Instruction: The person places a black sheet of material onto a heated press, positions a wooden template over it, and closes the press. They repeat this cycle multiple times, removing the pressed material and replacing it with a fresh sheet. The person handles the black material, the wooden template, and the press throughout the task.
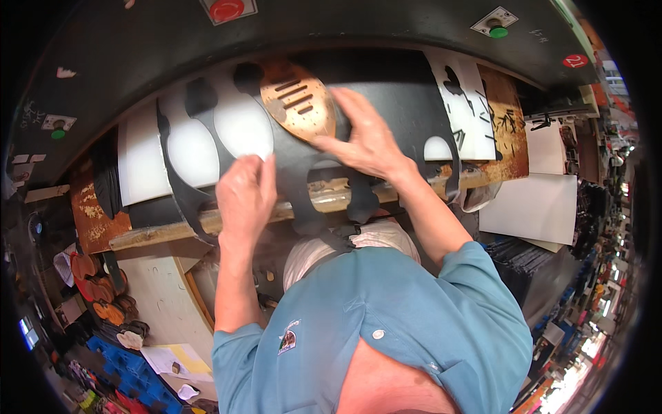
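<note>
Centrally in the frame, a person in a teal short-sleeved shirt (386,310) leans over a bench with a golden-brown, slotted sole-shaped cutting die (300,103) lying at upper centre on a black sheet (400,96). The right hand (365,138) holds the die's rounded lower-right end, its thumb and fingers apart from each other and set against the rim. The left hand (245,196), blurred, is near the lower end of a sole-shaped cut-out, its fingers curled in toward the thumb; whether they pinch anything cannot be told. Left of the die, two such cut-outs in the sheet show white board (141,155) beneath, parted by a narrow black strip. Below the die, black offcut webbing (307,200) hangs over the wooden front edge (165,234) of the bench. At upper right of the frame, black scraps (452,79) lie on a white surface beside a brown, worn panel (507,117). A red button (226,9) sits at the top of the dark machine front, with one green button (496,31) at upper right and another at upper left. White sheets (531,203) stand at right, above a dark stack (517,269), and blue crates (131,372) fill part of the lower left.
</note>
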A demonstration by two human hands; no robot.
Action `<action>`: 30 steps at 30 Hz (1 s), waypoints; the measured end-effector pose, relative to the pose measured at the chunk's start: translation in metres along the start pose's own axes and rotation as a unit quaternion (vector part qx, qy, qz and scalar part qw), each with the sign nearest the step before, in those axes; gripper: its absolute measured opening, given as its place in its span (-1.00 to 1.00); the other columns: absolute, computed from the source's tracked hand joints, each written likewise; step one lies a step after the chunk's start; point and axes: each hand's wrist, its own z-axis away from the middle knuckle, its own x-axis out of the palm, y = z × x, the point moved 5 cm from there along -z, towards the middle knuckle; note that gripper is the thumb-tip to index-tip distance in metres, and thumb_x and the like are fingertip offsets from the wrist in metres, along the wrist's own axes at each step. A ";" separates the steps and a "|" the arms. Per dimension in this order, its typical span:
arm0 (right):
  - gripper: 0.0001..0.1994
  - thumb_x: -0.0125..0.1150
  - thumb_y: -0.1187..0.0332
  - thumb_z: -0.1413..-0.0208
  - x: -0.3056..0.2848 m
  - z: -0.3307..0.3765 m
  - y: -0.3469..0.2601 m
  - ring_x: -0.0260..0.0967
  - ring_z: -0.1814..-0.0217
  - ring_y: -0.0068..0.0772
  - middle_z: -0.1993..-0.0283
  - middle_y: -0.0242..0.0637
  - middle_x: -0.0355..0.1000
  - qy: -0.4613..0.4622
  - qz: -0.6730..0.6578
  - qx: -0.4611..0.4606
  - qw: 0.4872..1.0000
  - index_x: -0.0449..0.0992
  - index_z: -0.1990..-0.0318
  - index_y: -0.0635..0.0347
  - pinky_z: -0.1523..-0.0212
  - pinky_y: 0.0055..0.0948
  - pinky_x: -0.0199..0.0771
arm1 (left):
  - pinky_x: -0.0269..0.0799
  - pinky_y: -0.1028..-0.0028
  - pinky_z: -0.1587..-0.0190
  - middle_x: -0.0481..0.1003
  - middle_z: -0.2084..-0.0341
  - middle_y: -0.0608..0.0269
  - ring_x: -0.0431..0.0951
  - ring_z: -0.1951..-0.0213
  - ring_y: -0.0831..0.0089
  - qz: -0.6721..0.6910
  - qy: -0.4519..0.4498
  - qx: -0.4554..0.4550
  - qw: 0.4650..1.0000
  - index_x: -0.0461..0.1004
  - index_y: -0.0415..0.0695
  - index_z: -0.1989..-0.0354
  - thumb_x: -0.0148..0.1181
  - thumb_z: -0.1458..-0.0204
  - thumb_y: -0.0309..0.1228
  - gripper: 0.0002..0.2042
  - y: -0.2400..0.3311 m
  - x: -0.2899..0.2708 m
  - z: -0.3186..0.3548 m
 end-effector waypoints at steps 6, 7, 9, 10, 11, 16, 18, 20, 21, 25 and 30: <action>-0.04 0.57 0.07 0.23 0.023 0.029 -0.032 0.18 -0.43 0.52 -0.50 0.38 0.15 -0.048 0.113 -0.018 0.992 0.39 -0.42 0.26 -0.44 0.12 0.34 | 0.30 0.03 -0.44 0.50 -0.27 -0.22 0.42 -0.38 -0.18 0.000 0.090 0.124 0.988 0.52 -0.37 -0.20 0.21 -0.29 -0.51 -0.66 0.020 0.038 -0.013; -0.07 0.52 0.09 0.26 0.017 0.038 -0.031 0.19 -0.43 0.45 -0.50 0.37 0.15 -0.067 0.097 -0.003 0.993 0.45 -0.39 0.24 -0.43 0.10 0.35 | 0.22 -0.01 -0.49 0.45 -0.33 -0.21 0.36 -0.43 -0.19 -0.018 0.078 0.124 0.989 0.50 -0.37 -0.24 0.20 -0.29 -0.52 -0.63 0.020 0.049 -0.004; -0.08 0.54 0.10 0.26 -0.004 0.049 -0.026 0.19 -0.46 0.40 -0.51 0.35 0.15 -0.077 0.053 0.010 0.996 0.47 -0.39 0.23 -0.44 0.07 0.35 | 0.19 -0.11 -0.50 0.41 -0.38 -0.20 0.34 -0.45 -0.20 -0.034 0.072 0.130 0.988 0.45 -0.35 -0.32 0.22 -0.26 -0.52 -0.56 0.022 0.065 0.009; -0.09 0.55 0.10 0.26 -0.017 0.049 -0.023 0.19 -0.48 0.37 -0.52 0.34 0.15 -0.083 0.031 0.004 0.996 0.49 -0.39 0.23 -0.45 0.06 0.34 | 0.19 -0.11 -0.51 0.41 -0.38 -0.20 0.33 -0.46 -0.19 -0.037 0.060 0.130 0.989 0.45 -0.36 -0.31 0.23 -0.26 -0.52 -0.56 0.024 0.071 0.013; -0.07 0.59 0.11 0.27 -0.035 0.047 -0.014 0.27 -0.49 0.18 -0.55 0.26 0.17 -0.102 -0.034 0.042 0.993 0.50 -0.42 0.14 -0.49 -0.05 0.31 | 0.19 -0.10 -0.51 0.41 -0.38 -0.21 0.33 -0.46 -0.19 -0.036 0.056 0.128 0.990 0.45 -0.36 -0.30 0.24 -0.25 -0.52 -0.56 0.027 0.073 0.016; -0.06 0.51 0.34 0.17 -0.085 0.050 0.011 0.39 -0.44 -0.20 -0.40 0.00 0.44 -0.108 -0.455 0.212 0.858 0.32 -0.48 0.47 -0.51 -0.25 0.26 | 0.17 -0.11 -0.52 0.40 -0.39 -0.25 0.29 -0.49 -0.19 -0.050 -0.004 0.088 0.995 0.42 -0.41 -0.35 0.26 -0.30 -0.34 -0.48 0.055 0.067 0.003; -0.10 0.55 0.39 0.13 -0.083 0.062 0.010 0.39 -0.43 -0.23 -0.39 -0.02 0.45 -0.064 -0.480 0.231 0.844 0.35 -0.47 0.41 -0.50 -0.27 0.27 | 0.16 -0.08 -0.53 0.36 -0.41 -0.30 0.26 -0.50 -0.22 0.059 -0.024 0.089 0.994 0.37 -0.43 -0.38 0.30 -0.29 -0.17 -0.35 0.077 0.062 0.008; -0.14 0.50 0.41 0.07 -0.069 0.072 0.007 0.38 -0.42 -0.25 -0.40 -0.02 0.44 -0.036 -0.542 0.246 0.803 0.33 -0.47 0.46 -0.50 -0.27 0.26 | 0.13 0.01 -0.55 0.25 -0.47 -0.38 0.19 -0.52 -0.27 0.240 -0.101 0.024 0.965 0.25 -0.45 -0.47 0.39 -0.19 0.07 -0.09 0.099 0.068 0.021; -0.14 0.49 0.41 0.07 -0.066 0.077 0.006 0.40 -0.41 -0.26 -0.39 -0.03 0.44 -0.019 -0.540 0.243 0.805 0.34 -0.47 0.44 -0.47 -0.27 0.28 | 0.14 0.07 -0.55 0.19 -0.50 -0.37 0.18 -0.54 -0.22 0.342 -0.157 0.017 0.926 0.13 -0.40 -0.55 0.44 -0.14 0.06 0.00 0.114 0.075 0.032; -0.16 0.42 0.33 0.02 -0.061 0.077 0.008 0.49 -0.22 -0.41 -0.25 -0.14 0.51 -0.011 -0.533 0.244 0.810 0.33 -0.47 0.44 -0.27 -0.45 0.44 | 0.31 0.26 -0.42 0.36 -0.39 -0.23 0.37 -0.42 0.09 0.462 -0.117 -0.004 0.879 0.26 -0.32 -0.51 0.32 -0.31 -0.28 -0.33 0.126 0.088 0.042; -0.11 0.39 0.16 0.01 -0.067 0.078 0.016 0.51 -0.03 -0.50 -0.12 -0.19 0.52 0.005 -0.612 0.248 0.751 0.31 -0.48 0.46 -0.13 -0.54 0.52 | 0.53 0.50 0.02 0.66 0.16 0.28 0.59 0.16 0.61 0.529 -0.032 -0.221 0.819 0.62 -0.24 0.04 0.06 -0.51 -0.29 -0.72 0.040 0.080 0.044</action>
